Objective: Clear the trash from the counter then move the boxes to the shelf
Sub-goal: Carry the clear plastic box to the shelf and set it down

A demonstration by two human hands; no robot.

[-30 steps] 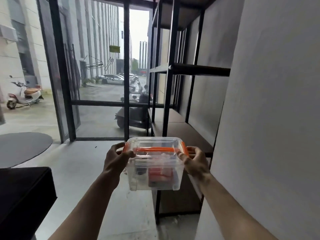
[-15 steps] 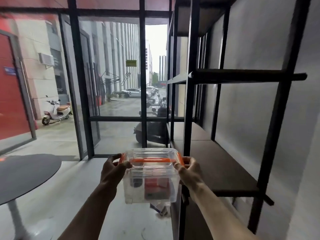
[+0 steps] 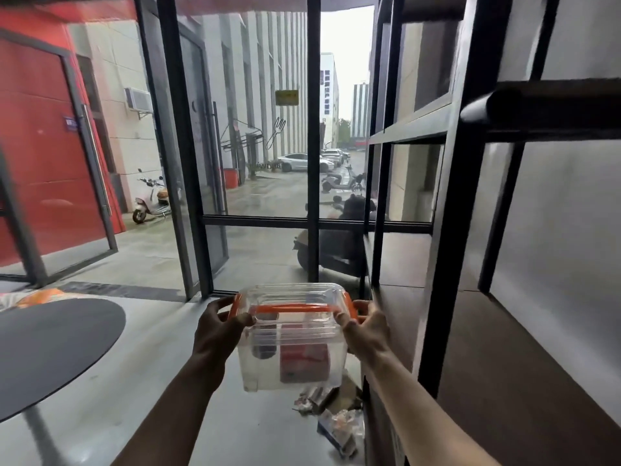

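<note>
Box: clear plastic box [image 3: 291,341] with orange clips, held up in the air at 6 o'clock, lid on, red thing and dark thing inside.
Feel: likely light, stiff, a bit slippery; best held at both ends under the rim.
Left hand [image 3: 215,331]: wrapped on the left end.
Right hand [image 3: 366,331]: wrapped on the right end.
Shelf [image 3: 504,381]: brown board at 3 o'clock, near.
Floor: wrappers [image 3: 336,418] at 6 o'clock.
</note>
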